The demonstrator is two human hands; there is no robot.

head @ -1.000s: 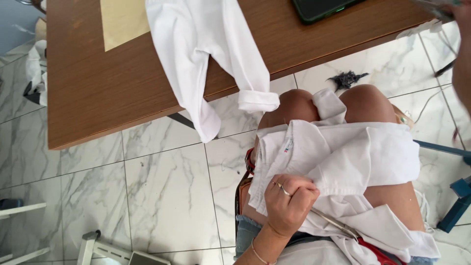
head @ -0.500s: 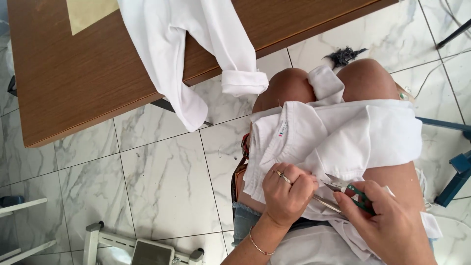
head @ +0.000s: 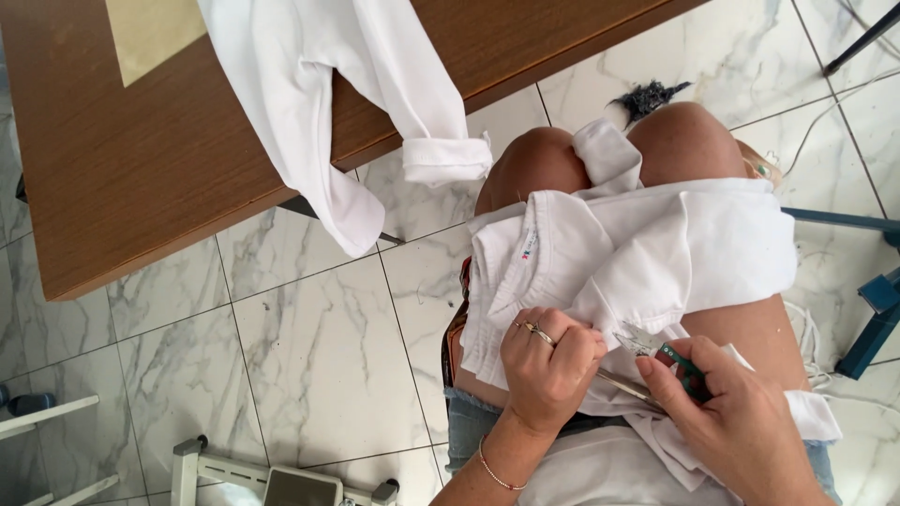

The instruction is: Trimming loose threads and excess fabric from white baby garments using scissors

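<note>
Head view: left hand (head: 547, 361) grip curled tight, pinching the white shirt (head: 637, 262) on the lap. Right hand (head: 741, 422) grip closed round small green-handled snips (head: 667, 356), blades at the fabric just beside left hand. Count: two white garments, the second one (head: 328, 84) draped off the tabletop (head: 122, 187); one snips.

My hands work in tight quarters: the table (head: 141, 187) edge and a hanging white sleeve (head: 441, 155) block the way ahead, while open tiled floor (head: 309, 347) to my left offers free passage.
</note>
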